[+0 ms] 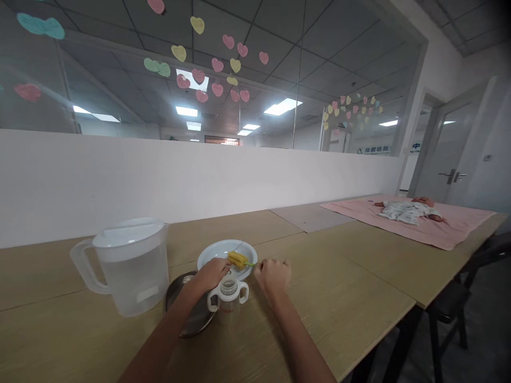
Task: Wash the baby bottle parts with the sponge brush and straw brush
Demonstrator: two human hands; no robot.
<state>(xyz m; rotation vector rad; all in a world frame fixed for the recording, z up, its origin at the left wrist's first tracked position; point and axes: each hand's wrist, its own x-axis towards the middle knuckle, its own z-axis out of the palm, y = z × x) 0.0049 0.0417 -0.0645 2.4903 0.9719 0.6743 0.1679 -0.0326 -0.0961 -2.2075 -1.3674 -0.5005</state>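
Observation:
A yellow sponge brush (238,259) with a green stem lies over a white bowl (211,250). My right hand (274,275) is closed round the stem end, at the bowl's right. At the bowl's lower left, my left hand (214,273) has its fingertips by the sponge's left end; whether they grip it is too small to tell. Between my forearms stands a clear baby bottle (229,307) with two white handles and an open top. Partly under my left forearm is a round metal tray (197,323).
A lidded plastic pitcher (136,271) stands on the wooden table (311,276) at the left. On a pink cloth (435,231) at the far right lies a baby doll (405,211). Behind the table runs a white wall (199,181), and a black chair (451,303) is at the right.

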